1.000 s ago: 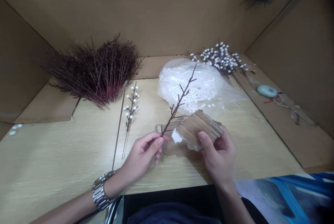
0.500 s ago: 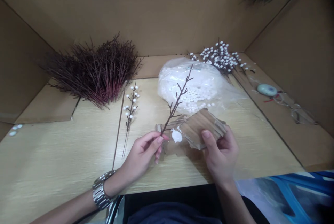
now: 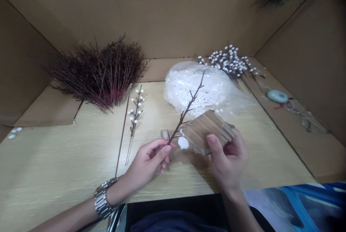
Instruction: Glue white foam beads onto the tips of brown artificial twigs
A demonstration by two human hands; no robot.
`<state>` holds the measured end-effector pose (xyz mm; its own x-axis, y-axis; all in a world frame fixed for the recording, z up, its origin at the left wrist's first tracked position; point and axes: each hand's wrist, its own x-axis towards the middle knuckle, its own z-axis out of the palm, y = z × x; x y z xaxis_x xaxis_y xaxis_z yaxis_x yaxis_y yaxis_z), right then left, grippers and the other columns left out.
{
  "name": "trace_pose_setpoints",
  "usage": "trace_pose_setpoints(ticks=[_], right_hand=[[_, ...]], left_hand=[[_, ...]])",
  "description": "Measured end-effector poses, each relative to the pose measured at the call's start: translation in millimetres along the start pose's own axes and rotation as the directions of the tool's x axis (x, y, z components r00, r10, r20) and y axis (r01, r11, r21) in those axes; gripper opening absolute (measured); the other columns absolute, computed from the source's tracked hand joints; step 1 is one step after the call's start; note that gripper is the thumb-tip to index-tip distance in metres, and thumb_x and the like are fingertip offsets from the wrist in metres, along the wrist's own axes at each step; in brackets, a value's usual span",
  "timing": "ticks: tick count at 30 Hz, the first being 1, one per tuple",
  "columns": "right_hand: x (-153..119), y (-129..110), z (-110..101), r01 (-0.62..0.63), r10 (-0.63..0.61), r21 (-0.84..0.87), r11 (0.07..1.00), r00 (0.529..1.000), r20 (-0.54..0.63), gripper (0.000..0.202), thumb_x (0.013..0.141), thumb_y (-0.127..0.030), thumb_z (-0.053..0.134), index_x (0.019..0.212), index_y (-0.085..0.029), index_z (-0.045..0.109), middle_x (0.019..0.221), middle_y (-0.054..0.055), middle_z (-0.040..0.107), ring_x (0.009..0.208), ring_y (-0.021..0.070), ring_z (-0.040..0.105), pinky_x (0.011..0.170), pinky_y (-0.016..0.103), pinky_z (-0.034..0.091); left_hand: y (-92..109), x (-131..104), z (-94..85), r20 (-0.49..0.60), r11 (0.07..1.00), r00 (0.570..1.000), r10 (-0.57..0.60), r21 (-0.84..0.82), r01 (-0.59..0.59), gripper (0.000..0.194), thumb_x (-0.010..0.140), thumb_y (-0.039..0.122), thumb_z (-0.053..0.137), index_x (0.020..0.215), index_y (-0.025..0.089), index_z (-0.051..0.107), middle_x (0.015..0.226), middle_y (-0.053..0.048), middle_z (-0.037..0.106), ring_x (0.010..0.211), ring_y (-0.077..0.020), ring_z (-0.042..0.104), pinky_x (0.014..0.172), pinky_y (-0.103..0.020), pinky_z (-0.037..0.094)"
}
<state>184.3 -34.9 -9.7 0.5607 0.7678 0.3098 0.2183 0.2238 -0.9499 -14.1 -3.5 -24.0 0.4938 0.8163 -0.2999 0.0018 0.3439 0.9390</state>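
Note:
My left hand (image 3: 155, 156) pinches the lower end of a bare brown twig (image 3: 184, 114), which slants up to the right. A torn piece of cardboard (image 3: 207, 131) is gripped in my right hand (image 3: 228, 158), thumb on top. Between the hands lies a white blob (image 3: 183, 143), close to the twig's lower part and the cardboard's left edge. Behind them sits a clear plastic bag (image 3: 194, 87) of small white balls. Left of the twig, a stem with white berries (image 3: 136, 111) rests on the table.
A large pile of bare brown twigs (image 3: 102, 73) stands at the back left. White-berried stems (image 3: 229, 60) lie at the back right, near a pale green oval object (image 3: 277, 96). Several loose white balls (image 3: 12, 136) are at far left. Cardboard walls (image 3: 162, 15) enclose the table.
The twig has shifted slightly to the right and turned in my left hand's fingers. The cardboard in my right hand has moved slightly left.

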Motion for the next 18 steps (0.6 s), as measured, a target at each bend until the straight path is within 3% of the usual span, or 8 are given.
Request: trace_pose_setpoints(ticks=[12, 18], right_hand=[[0.0, 1.8, -0.1, 0.004, -0.003, -0.026, 1.000, 0.999, 0.050, 0.015, 0.086, -0.032, 0.075, 0.087, -0.021, 0.065, 0.069, -0.003, 0.060, 0.059, 0.0128, 0.056, 0.053, 0.025, 0.047], [0.2, 2.2, -1.0, 0.000, 0.000, -0.032, 0.999, 1.000, -0.015, 0.017, 0.086, -0.034, 0.075, 0.085, -0.021, 0.064, 0.067, -0.003, 0.057, 0.057, 0.0130, 0.054, 0.051, 0.025, 0.046]], left_hand=[[-0.6, -2.1, -0.3, 0.008, 1.000, 1.000, -0.012, -0.013, 0.012, 0.027, 0.097, 0.042, 0.063, 0.104, 0.016, 0.070, 0.067, 0.004, 0.057, 0.053, -0.0088, 0.052, 0.051, -0.021, 0.046], [0.3, -1.2, -0.2, 0.013, 1.000, 1.000, -0.008, -0.015, 0.009, 0.026, 0.098, 0.041, 0.063, 0.104, 0.017, 0.070, 0.068, 0.004, 0.057, 0.055, -0.0085, 0.052, 0.052, -0.020, 0.046]])
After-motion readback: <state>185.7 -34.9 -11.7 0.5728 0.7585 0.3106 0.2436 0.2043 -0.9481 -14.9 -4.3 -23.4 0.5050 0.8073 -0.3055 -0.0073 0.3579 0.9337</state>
